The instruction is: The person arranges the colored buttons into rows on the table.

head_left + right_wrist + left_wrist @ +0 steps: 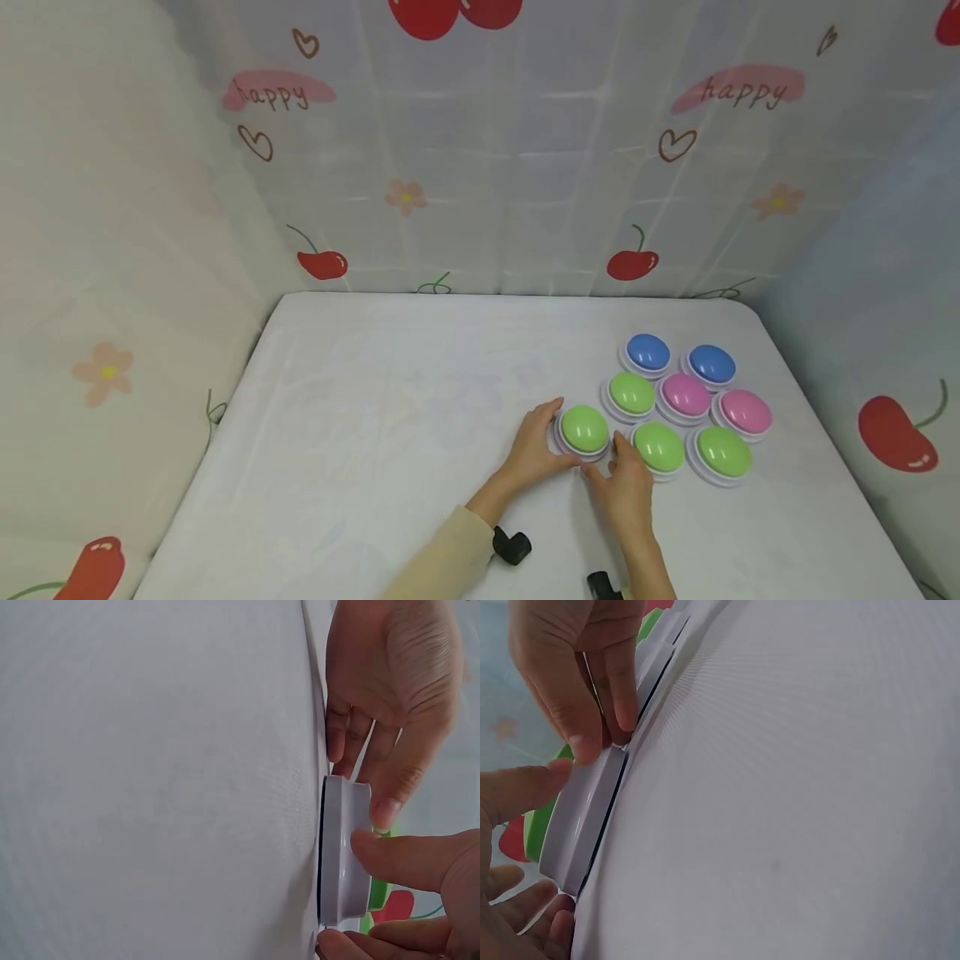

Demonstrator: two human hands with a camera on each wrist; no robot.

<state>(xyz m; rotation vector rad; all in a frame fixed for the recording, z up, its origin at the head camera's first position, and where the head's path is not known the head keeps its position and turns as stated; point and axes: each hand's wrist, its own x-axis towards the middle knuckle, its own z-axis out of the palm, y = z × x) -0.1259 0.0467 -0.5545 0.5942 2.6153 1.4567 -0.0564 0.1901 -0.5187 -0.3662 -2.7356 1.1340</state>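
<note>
Toward the right of the head view, a green button (585,428) sits at the left end of a cluster of similar buttons (686,394), held between the left hand (535,447), curved round its left side, and the right hand (628,490), pinching its near right edge. Even, gentle pressure from both sides should keep it level; the right fingers lie close to another green button (659,447), so it could easily be nudged. The white table (360,433) is backed and flanked by pale curtains (495,167) printed with cherries (633,266) and flowers (406,197).

From the left wrist, both hands grasp the white base (585,825), thumbs near its upper rim; staying off the green dome (537,832) seems wise. Smooth white cloth (780,787) covers the surface.

From the right wrist, the base appears flat against the cloth, so a level slide would probably be steadier than tipping; the patterned curtain shows beyond.
</note>
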